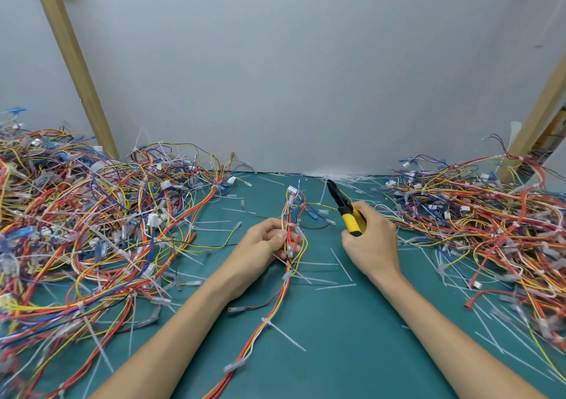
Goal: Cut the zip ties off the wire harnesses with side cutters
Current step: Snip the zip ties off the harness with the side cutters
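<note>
My left hand [266,243] pinches a thin wire harness [291,224] of red, yellow and white wires at the middle of the green mat. The harness runs from a white connector at its far end down toward the near edge. A white zip tie [283,334] with a long tail still wraps its lower part. My right hand [370,239] grips the yellow handles of the side cutters [344,207]. Their black jaws point up and to the left, a short way right of the harness and not touching it.
A large tangle of harnesses [92,221] fills the left of the green mat [352,337], and another pile [484,214] fills the right. Cut white zip tie pieces [340,263] litter the mat. Wooden posts [73,61] lean against the grey wall behind.
</note>
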`<state>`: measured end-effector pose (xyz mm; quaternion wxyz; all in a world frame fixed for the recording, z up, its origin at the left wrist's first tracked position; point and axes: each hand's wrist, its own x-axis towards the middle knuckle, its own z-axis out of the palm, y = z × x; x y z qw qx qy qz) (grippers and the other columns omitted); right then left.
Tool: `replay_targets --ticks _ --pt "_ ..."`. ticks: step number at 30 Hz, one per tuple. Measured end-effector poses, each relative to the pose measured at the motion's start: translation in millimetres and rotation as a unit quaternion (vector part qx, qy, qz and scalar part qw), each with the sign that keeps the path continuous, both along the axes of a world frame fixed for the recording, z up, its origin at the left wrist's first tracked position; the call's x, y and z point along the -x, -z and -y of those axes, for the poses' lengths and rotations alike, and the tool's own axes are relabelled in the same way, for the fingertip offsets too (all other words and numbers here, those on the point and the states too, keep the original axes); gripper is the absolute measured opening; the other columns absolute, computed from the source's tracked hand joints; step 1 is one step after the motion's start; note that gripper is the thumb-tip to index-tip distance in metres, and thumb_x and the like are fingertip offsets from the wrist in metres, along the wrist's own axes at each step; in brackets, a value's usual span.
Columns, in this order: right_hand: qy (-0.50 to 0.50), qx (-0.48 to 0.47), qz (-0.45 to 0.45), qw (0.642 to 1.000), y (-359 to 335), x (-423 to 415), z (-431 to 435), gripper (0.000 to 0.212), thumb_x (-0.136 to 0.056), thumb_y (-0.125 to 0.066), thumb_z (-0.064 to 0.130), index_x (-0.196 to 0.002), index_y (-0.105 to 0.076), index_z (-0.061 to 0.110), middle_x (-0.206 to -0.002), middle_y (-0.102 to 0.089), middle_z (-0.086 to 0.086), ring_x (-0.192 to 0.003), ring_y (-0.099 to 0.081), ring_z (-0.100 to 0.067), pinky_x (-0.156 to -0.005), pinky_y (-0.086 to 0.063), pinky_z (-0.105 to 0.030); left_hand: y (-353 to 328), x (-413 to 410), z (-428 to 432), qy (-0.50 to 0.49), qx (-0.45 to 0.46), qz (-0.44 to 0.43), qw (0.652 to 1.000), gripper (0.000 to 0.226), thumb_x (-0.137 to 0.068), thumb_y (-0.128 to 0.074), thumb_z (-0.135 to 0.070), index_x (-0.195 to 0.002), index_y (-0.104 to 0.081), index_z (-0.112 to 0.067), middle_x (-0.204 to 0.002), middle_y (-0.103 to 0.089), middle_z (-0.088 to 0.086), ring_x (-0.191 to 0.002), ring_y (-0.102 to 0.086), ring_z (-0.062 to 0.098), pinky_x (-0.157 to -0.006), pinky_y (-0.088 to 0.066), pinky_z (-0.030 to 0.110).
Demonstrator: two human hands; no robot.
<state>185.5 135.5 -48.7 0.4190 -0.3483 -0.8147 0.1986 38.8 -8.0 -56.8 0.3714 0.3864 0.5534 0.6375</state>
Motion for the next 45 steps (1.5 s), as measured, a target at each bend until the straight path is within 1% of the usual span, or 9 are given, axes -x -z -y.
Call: replay_targets --ticks 7,13,17,23,27,30,37,42,45 --pt "0.008 0.014 -0.002 1.0 0 0 -2 0.027 -0.072 -0.067 0.004 -0.092 -0.06 0.022 -0.069 -0.049 0.012 -0.07 -0.044 -0.023 -0.055 -0.029 -0.026 -1 0 -1 -0.007 -0.006 0.058 0.998 0.024 -0.101 -0.035 0.004 -0.102 -0.059 -0.002 -0.087 -0.073 0.005 -0.076 -0.058 0.018 -0.066 -0.049 0.018" --pt "0.006 0.023 -0.008 1.0 1 -1 -4 0.028 -0.073 -0.067 0.005 -0.094 -0.061 0.021 -0.068 -0.046 0.013 -0.07 -0.042 -0.022 -0.055 -0.029 -0.025 -2 2 0 -0.01 -0.007 0.065 0.998 0.025 -0.103 -0.033 0.001 -0.11 -0.057 -0.003 -0.096 -0.075 0.002 -0.079 -0.064 0.007 -0.077 -0.051 0.019" --pt "-0.002 0.038 -0.032 0.999 1 -2 -6 0.028 -0.073 -0.067 0.004 -0.095 -0.063 0.021 -0.066 -0.051 0.011 -0.066 -0.045 -0.019 -0.056 -0.033 -0.02 -3 5 1 -0.008 -0.003 0.1 0.995 0.028 -0.102 -0.033 0.004 -0.113 -0.058 -0.004 -0.102 -0.074 0.004 -0.072 -0.064 0.006 -0.073 -0.049 0.016" --pt "-0.031 0.087 -0.085 0.992 1 -2 -8 0.031 -0.073 -0.063 -0.001 -0.095 -0.067 0.02 -0.079 -0.068 -0.004 -0.079 -0.06 -0.028 -0.072 -0.051 -0.036 -2 14 4 0.015 0.006 0.139 0.99 0.051 -0.083 -0.025 0.023 -0.115 -0.056 -0.002 -0.112 -0.072 0.008 -0.07 -0.063 0.01 -0.066 -0.05 0.015" --pt "-0.064 0.125 -0.121 0.983 1 -4 -11 0.037 -0.073 -0.061 -0.005 -0.092 -0.068 0.026 -0.079 -0.068 0.001 -0.08 -0.063 -0.022 -0.073 -0.052 -0.035 -2 16 6 0.037 -0.008 0.157 0.987 0.024 -0.094 -0.048 -0.003 -0.112 -0.064 -0.003 -0.114 -0.071 0.011 -0.073 -0.063 0.01 -0.07 -0.053 0.018" --pt "-0.096 0.183 -0.166 0.964 1 -6 -12 0.042 -0.076 -0.059 -0.008 -0.09 -0.067 0.03 -0.076 -0.067 0.005 -0.076 -0.063 -0.012 -0.072 -0.049 -0.03 -3 14 9 0.062 -0.007 0.157 0.986 0.027 -0.086 -0.057 -0.015 -0.106 -0.072 -0.005 -0.114 -0.071 0.013 -0.077 -0.063 0.012 -0.074 -0.053 0.02" --pt "-0.098 0.274 -0.235 0.927 -3 -11 -15 0.031 -0.07 -0.058 0.016 -0.097 -0.071 0.025 -0.084 -0.073 0.001 -0.088 -0.065 -0.032 -0.078 -0.052 -0.046 -6 9 10 0.055 0.012 0.132 0.99 0.036 -0.085 -0.056 -0.018 -0.118 -0.06 -0.004 -0.117 -0.07 0.012 -0.088 -0.059 0.013 -0.081 -0.049 0.022" --pt "-0.096 0.291 -0.233 0.923 1 -10 -22 0.006 -0.088 -0.07 0.021 -0.091 -0.071 0.017 -0.083 -0.074 -0.003 -0.08 -0.072 -0.02 -0.084 -0.056 -0.052 -7 7 13 0.06 0.004 0.135 0.989 0.035 -0.086 -0.055 -0.018 -0.118 -0.06 -0.005 -0.116 -0.071 0.011 -0.079 -0.063 0.011 -0.074 -0.054 0.019" --pt "-0.084 0.297 -0.229 0.923 2 -11 -23 0.042 -0.083 -0.072 0.047 -0.088 -0.071 0.006 -0.084 -0.069 -0.018 -0.077 -0.067 -0.024 -0.082 -0.053 -0.054 -7 7 13 0.063 0.0 0.137 0.989 0.035 -0.087 -0.055 -0.018 -0.119 -0.06 -0.005 -0.117 -0.07 0.011 -0.08 -0.066 0.009 -0.076 -0.054 0.02"
